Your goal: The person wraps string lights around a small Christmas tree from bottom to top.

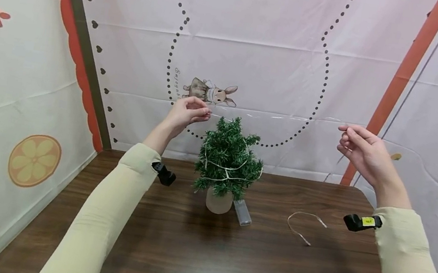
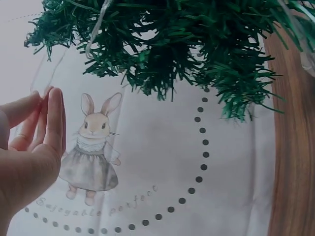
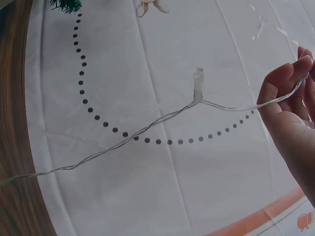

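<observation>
A small green artificial Christmas tree (image 1: 228, 154) stands upright in a pale round pot (image 1: 219, 203), a string of clear fairy lights (image 1: 226, 178) wound loosely about its branches. My left hand (image 1: 186, 116), just left of the treetop, pinches the light wire between thumb and fingers. Far to the right, my right hand (image 1: 364, 152) pinches another stretch of that wire, raised above the table. Between both hands the wire runs thin and nearly level. One small clear bulb (image 3: 198, 84) shows on the wire below the right hand in the right wrist view.
Beside the pot lies a grey battery box (image 1: 242, 213). The loose tail of the light string (image 1: 290, 223) curves on the brown wooden table (image 1: 166, 252) at the right. Printed cloth (image 1: 247, 69) hangs behind and along both sides. Each sleeve carries a black wrist camera (image 1: 164, 174).
</observation>
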Action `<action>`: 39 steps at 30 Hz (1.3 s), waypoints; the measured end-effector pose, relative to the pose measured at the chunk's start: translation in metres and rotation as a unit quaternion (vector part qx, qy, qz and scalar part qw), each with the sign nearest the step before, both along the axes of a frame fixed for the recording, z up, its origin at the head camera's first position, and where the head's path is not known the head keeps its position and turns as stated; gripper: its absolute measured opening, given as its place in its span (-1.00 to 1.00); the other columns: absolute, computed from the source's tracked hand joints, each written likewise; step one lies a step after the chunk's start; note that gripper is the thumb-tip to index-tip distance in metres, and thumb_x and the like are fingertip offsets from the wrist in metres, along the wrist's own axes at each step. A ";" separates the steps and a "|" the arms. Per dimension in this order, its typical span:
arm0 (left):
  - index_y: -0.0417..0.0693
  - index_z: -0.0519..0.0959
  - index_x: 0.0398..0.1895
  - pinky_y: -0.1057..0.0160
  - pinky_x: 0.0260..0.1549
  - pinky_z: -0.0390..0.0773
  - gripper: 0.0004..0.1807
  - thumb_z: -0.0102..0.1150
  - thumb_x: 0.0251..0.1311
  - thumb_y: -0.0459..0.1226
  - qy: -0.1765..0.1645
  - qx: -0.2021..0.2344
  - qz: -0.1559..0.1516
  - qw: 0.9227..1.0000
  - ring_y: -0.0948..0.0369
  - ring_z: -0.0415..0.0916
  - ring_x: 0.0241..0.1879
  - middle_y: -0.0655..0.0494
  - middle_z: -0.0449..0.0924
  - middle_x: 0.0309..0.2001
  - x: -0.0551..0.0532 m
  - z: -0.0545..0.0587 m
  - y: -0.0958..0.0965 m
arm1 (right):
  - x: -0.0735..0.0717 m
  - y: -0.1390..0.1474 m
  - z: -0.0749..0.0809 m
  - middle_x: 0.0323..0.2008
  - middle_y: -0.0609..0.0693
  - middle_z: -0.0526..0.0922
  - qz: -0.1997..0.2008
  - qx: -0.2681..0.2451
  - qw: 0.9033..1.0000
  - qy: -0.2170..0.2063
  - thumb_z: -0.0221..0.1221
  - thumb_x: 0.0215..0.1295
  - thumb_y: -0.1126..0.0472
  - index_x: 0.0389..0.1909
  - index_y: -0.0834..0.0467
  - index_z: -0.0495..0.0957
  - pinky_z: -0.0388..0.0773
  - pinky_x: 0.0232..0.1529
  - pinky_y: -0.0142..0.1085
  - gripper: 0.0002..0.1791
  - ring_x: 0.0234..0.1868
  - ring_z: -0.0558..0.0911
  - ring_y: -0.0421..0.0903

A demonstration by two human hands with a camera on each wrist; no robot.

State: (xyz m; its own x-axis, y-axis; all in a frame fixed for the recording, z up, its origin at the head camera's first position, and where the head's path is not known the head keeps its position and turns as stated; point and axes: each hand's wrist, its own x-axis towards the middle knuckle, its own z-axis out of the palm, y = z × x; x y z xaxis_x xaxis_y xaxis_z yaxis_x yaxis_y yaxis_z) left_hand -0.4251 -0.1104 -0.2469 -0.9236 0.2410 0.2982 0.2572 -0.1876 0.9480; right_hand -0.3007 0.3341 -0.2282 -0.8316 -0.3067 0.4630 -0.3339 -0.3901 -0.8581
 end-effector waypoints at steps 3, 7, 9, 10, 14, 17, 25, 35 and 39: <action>-0.23 0.53 -0.25 0.17 -0.03 0.59 -0.91 0.15 0.19 -0.48 0.008 0.020 -0.019 1.000 0.13 0.65 -0.26 -0.01 0.67 -0.29 -0.001 -0.005 -0.003 | 0.000 -0.004 0.002 -0.37 0.02 0.54 -0.004 0.004 1.000 0.001 -0.09 0.44 0.37 -0.08 0.31 0.57 0.56 -0.17 -0.37 -0.74 -0.33 0.48 -0.15; -0.22 0.52 -0.23 0.19 -0.06 0.60 -0.88 0.11 0.20 -0.52 0.031 0.044 -0.037 0.998 0.11 0.64 -0.23 -0.03 0.66 -0.27 -0.003 -0.011 -0.006 | 0.001 -0.010 0.004 -0.37 0.01 0.53 -0.007 0.014 1.000 0.014 -0.08 0.44 0.36 -0.09 0.30 0.57 0.57 -0.17 -0.38 -0.75 -0.34 0.47 -0.15; -0.21 0.52 -0.23 0.21 -0.07 0.61 -0.86 0.10 0.20 -0.54 0.040 0.051 -0.044 0.997 0.13 0.64 -0.24 -0.04 0.65 -0.27 -0.003 -0.013 -0.008 | 0.001 -0.012 0.005 -0.37 0.01 0.52 -0.007 0.011 1.000 0.020 -0.08 0.44 0.35 -0.09 0.31 0.56 0.57 -0.18 -0.38 -0.76 -0.34 0.46 -0.15; -0.21 0.52 -0.22 0.22 -0.08 0.61 -0.86 0.09 0.20 -0.54 0.043 0.054 -0.048 0.996 0.14 0.64 -0.24 -0.04 0.65 -0.26 -0.003 -0.013 -0.009 | 0.002 -0.013 0.005 -0.38 0.01 0.52 -0.007 0.007 1.000 0.020 -0.07 0.44 0.35 -0.09 0.31 0.56 0.57 -0.18 -0.38 -0.76 -0.34 0.46 -0.15; -0.19 0.58 -0.18 0.26 -0.06 0.60 -0.85 0.11 0.22 -0.50 0.053 0.042 -0.054 0.996 0.15 0.62 -0.19 0.00 0.64 -0.21 -0.001 -0.015 -0.013 | 0.003 -0.015 0.005 -0.39 0.02 0.51 0.006 -0.015 1.000 0.018 -0.07 0.43 0.36 -0.11 0.33 0.56 0.55 -0.21 -0.36 -0.76 -0.36 0.46 -0.13; -0.17 0.61 -0.18 0.24 -0.03 0.58 -0.85 0.12 0.23 -0.46 0.065 0.020 -0.062 0.996 0.15 0.62 -0.17 0.02 0.64 -0.17 0.001 -0.016 -0.018 | 0.005 -0.017 0.005 -0.40 0.04 0.51 0.035 -0.025 0.999 0.017 -0.12 0.45 0.38 -0.11 0.35 0.55 0.55 -0.19 -0.34 -0.74 -0.35 0.45 -0.12; -0.20 0.54 -0.18 0.21 0.04 0.55 -0.86 -0.01 0.32 -0.47 0.102 -0.036 -0.139 0.984 0.13 0.57 -0.10 0.00 0.58 -0.16 0.009 -0.018 -0.032 | 0.015 -0.022 0.005 -0.40 0.05 0.50 0.108 -0.021 0.994 0.028 -0.27 0.49 0.42 -0.10 0.38 0.54 0.51 -0.13 -0.31 -0.63 -0.33 0.40 -0.09; -0.18 0.50 -0.16 0.17 0.10 0.50 -0.88 -0.01 0.33 -0.44 0.118 -0.095 -0.142 0.978 0.04 0.56 0.03 -0.05 0.64 -0.08 0.002 -0.034 -0.045 | 0.023 -0.029 -0.001 -0.37 0.04 0.51 0.204 0.005 0.976 0.079 -0.47 0.47 0.48 -0.07 0.40 0.51 0.31 -0.19 -0.29 -0.51 -0.35 0.22 -0.04; -0.19 0.48 -0.14 0.17 0.12 0.49 -0.88 -0.04 0.34 -0.44 0.120 -0.072 -0.153 0.978 0.01 0.54 0.06 -0.04 0.63 -0.08 0.001 -0.036 -0.045 | 0.022 -0.032 -0.003 -0.35 0.05 0.50 0.239 0.001 0.965 0.104 -0.52 0.45 0.50 -0.06 0.42 0.48 0.08 -0.25 -0.23 -0.48 -0.35 0.10 -0.01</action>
